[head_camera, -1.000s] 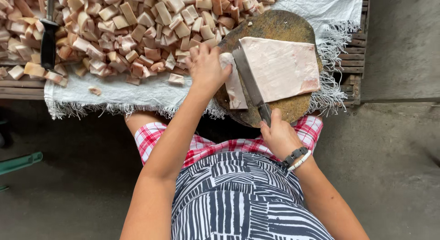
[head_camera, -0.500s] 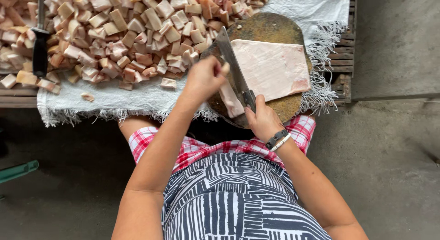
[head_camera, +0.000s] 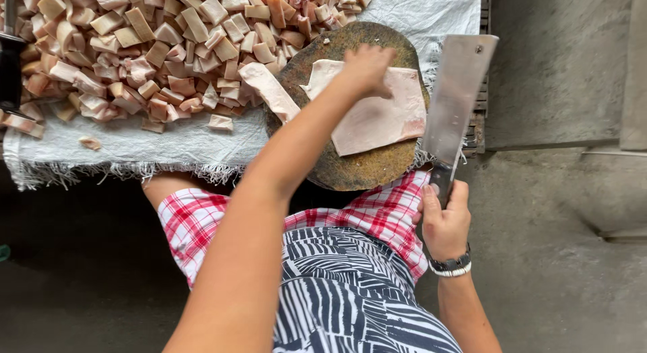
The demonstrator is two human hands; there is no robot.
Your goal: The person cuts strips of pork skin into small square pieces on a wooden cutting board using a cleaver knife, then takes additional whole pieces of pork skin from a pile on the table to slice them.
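1. The left hand [head_camera: 367, 68] rests with fingers pressed flat on a pale pink slab of pork skin [head_camera: 377, 117], which lies on a round dark wooden chopping block [head_camera: 357, 167]
2. The right hand [head_camera: 445, 221] is clenched around the handle of a broad steel cleaver [head_camera: 457, 100], held off the block's right edge
3. A long cut strip [head_camera: 271, 90] lies at the block's left rim, beside a heap of cubed pieces [head_camera: 155, 49] on white woven sacking [head_camera: 135, 147]

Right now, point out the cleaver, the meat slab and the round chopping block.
cleaver [head_camera: 458, 97], head view, middle of the flat blade.
meat slab [head_camera: 377, 120], head view, bare pale face.
round chopping block [head_camera: 357, 171], head view, bare near rim.
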